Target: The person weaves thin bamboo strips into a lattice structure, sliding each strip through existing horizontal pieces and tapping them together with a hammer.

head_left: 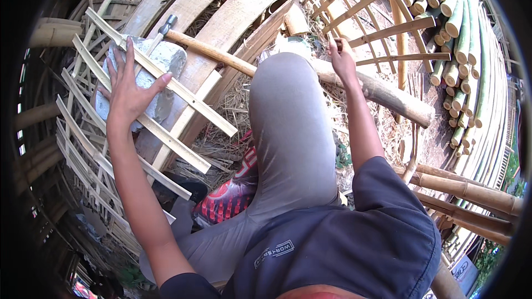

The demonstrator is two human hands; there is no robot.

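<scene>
My left hand point(128, 91) lies with fingers spread over a lattice of split bamboo slats point(197, 104), its thumb on one slat. Beneath it, the slats cross a whitish stone block point(176, 58). A hammer point(213, 53) rests beside the block, its dark head at the block's far edge and its wooden handle reaching to my knee. Out to the right, my right hand point(341, 58) is closed, with fingertips pinched together. Whatever they hold is too small to make out. Just left of that hand, partly behind my knee, sits a small round container point(298, 40).
Wooden planks point(244, 8) run behind the block. A bamboo pole point(396, 99) lies right of my knee, below another slat lattice point(382, 27). Cut bamboo poles point(460, 27) are stacked at far right. A red patterned sack point(224, 199) lies beside my leg.
</scene>
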